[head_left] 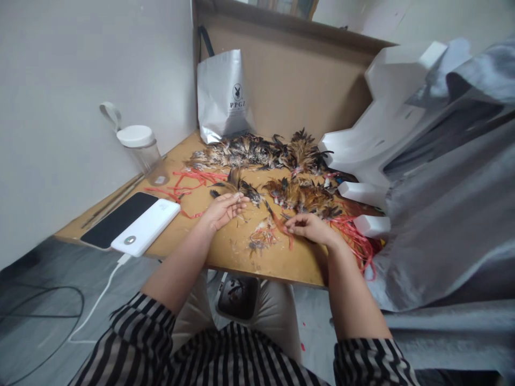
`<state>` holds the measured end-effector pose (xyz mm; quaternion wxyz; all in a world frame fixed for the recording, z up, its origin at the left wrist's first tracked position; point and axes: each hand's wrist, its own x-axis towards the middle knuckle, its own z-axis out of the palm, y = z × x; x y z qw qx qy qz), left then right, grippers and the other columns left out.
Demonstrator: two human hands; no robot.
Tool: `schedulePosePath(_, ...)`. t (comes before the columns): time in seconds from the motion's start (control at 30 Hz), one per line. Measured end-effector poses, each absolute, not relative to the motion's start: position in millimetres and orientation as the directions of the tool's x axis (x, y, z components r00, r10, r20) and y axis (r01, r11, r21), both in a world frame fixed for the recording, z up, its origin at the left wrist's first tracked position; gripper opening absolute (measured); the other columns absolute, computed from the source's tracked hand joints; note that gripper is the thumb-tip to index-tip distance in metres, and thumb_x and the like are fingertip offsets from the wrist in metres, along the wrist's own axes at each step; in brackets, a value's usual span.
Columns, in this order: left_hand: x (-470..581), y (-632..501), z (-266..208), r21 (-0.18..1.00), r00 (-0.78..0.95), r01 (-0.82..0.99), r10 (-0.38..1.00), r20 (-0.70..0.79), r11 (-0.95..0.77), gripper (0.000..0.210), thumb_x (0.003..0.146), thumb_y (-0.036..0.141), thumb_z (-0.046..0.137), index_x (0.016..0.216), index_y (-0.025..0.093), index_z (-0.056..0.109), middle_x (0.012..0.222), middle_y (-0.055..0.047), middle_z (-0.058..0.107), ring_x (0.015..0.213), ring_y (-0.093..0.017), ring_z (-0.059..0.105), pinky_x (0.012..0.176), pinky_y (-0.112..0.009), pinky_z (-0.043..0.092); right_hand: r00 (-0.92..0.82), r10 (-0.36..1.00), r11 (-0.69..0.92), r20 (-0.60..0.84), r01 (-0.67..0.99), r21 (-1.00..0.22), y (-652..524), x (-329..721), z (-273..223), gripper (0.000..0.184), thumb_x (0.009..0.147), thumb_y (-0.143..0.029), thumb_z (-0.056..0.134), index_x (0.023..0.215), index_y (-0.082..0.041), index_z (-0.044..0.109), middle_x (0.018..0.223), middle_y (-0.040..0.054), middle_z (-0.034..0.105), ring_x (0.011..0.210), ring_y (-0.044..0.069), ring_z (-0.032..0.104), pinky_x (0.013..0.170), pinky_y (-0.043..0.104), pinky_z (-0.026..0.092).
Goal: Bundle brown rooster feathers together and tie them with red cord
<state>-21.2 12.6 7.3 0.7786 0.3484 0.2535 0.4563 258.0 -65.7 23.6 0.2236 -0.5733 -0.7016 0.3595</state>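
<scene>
Above the counter (298, 264), a feather tuft (234, 182) is pinched at its base by the left hand (225, 210), apparently leaving the plumes free. A reddish-brown feather (276, 216) is gripped by the right hand (309, 226). Red strips (356, 238) are laid alongside, seemingly for easy reach.

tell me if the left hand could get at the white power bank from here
Probably yes: the white power bank lies left of the left hand, and nothing tall stands between them. Some red strips lie low nearby. The hand would likely have to leave the feathers.
</scene>
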Motion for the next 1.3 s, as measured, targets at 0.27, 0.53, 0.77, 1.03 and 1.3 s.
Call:
schedulePosePath(0.27, -22, 14, 6, 0.77, 0.47, -0.535, 0.88, -0.07, 0.347, 0.011, 0.074, 0.016, 0.057, 0.083, 0.01, 0.061, 0.083, -0.01, 0.067, 0.064, -0.012, 0.063, 0.055, -0.018, 0.048, -0.211, 0.967, 0.238, 0.14, 0.948, -0.211, -39, 242, 29, 0.014, 0.069, -0.021, 0.055, 0.076, -0.022, 0.066, 0.087, 0.0037, 0.06, 0.075, 0.014, 0.054, 0.063, 0.022, 0.036)
schedulePosePath(0.53, -21, 11, 9, 0.769, 0.479, -0.526, 0.873, -0.085, 0.363, 0.008, 0.074, 0.014, 0.057, 0.081, 0.009, 0.06, 0.08, -0.01, 0.068, 0.063, -0.012, 0.063, 0.054, -0.018, 0.048, -0.211, 0.918, 0.29, 0.336, 0.935, -0.206, -33, 227, 51, 0.014, 0.074, -0.019, 0.046, 0.074, -0.017, 0.06, 0.081, 0.0055, 0.057, 0.072, 0.013, 0.052, 0.064, 0.022, 0.035)
schedulePosePath(0.77, -20, 9, 10, 0.754, 0.499, -0.558, 0.866, -0.029, 0.347, 0.009, 0.076, 0.011, 0.053, 0.081, 0.008, 0.06, 0.099, -0.014, 0.064, 0.066, -0.01, 0.062, 0.054, -0.016, 0.048, -0.096, 0.866, 0.341, 0.491, 0.831, -0.439, -32, 207, 70, 0.014, 0.074, -0.02, 0.043, 0.075, -0.016, 0.057, 0.065, 0.0004, 0.057, 0.058, 0.011, 0.048, 0.059, 0.022, 0.034)
schedulePosePath(1.03, -26, 9, 16, 0.742, 0.517, -0.567, 0.856, -0.02, 0.359, 0.006, 0.074, 0.011, 0.055, 0.075, 0.008, 0.06, 0.109, -0.014, 0.059, 0.05, 0.0, 0.052, 0.042, -0.009, 0.041, -0.211, 0.796, 0.436, 0.567, 0.851, -0.294, -24, 175, 64, 0.009, 0.073, -0.016, 0.046, 0.073, -0.018, 0.055, 0.073, 0.0026, 0.056, 0.065, 0.013, 0.049, 0.06, 0.023, 0.034)
schedulePosePath(1.3, -35, 13, 17, 0.682, 0.601, -0.536, 0.792, -0.106, 0.497, 0.003, 0.075, 0.009, 0.055, 0.076, 0.008, 0.058, 0.109, -0.017, 0.058, 0.039, 0.005, 0.038, 0.033, -0.005, 0.03, -0.207, 0.751, 0.476, 0.627, 0.827, -0.298, -20, 182, 43, 0.014, 0.079, -0.016, 0.042, 0.082, -0.019, 0.055, 0.086, 0.0054, 0.056, 0.08, 0.016, 0.052, 0.07, 0.025, 0.039)
